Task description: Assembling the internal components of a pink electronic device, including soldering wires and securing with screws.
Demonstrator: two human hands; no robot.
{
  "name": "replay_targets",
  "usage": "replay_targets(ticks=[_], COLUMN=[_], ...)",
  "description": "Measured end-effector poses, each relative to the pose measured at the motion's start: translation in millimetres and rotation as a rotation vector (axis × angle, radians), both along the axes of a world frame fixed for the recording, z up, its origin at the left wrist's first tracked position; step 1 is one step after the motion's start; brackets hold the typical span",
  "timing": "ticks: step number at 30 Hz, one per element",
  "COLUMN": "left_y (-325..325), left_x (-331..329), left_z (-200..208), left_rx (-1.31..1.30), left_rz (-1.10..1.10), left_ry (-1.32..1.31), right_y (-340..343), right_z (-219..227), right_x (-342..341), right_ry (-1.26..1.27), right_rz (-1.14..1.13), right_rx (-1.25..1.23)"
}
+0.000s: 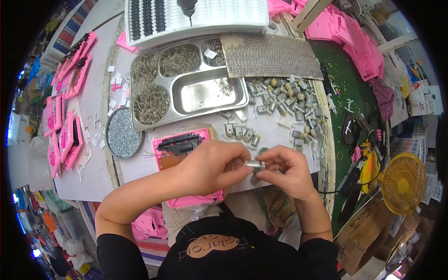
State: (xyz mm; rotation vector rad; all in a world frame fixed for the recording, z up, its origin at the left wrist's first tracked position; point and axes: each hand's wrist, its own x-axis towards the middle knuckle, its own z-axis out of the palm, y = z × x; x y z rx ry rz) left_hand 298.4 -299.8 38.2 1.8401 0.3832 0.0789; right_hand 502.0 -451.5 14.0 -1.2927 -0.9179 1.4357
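Note:
Between the fingertips of both hands, in front of my body, is a small silver motor (253, 164). My left hand (217, 164) pinches one end of it, and the fingers of my right hand (289, 171) close on the other. Partly under my left hand and forearm lies a pink plastic housing (185, 201) with a black part (183, 143) and thin wires on it. Just beyond my hands a short row of similar motors (241, 133) rests on the white table, with a larger heap of motors (282, 99) farther right.
A steel compartment tray (140, 122) holds small metal parts; a patterned board (273, 55) overlaps it. A round dish of tiny silver pieces (123, 133) stands left. Pink housings (61, 114) line the far left. A screwdriver tip (190, 18) hangs above a white rack (252, 21). Right: a yellow fan (403, 183).

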Motion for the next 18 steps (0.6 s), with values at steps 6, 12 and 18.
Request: replay_targets(ticks=[6,12,18], left_y=[104.2,190.1,191.0], left_x=[66.8,109.3,127.9], left_z=[-36.0,-47.8,-63.8], left_rx=[0.279,0.672,0.762], left_rz=[0.373,0.596,0.664], left_ry=[-0.115,0.132,0.194], right_y=[-20.6,-19.5,-30.3], right_z=[-15.7,-33.4,-42.6], right_x=[18.3,16.6,19.8], right_ry=[0.465,0.659,0.636], right_rz=[-0.169,-0.187,-0.226], right_rx=[0.171,0.175,0.131])
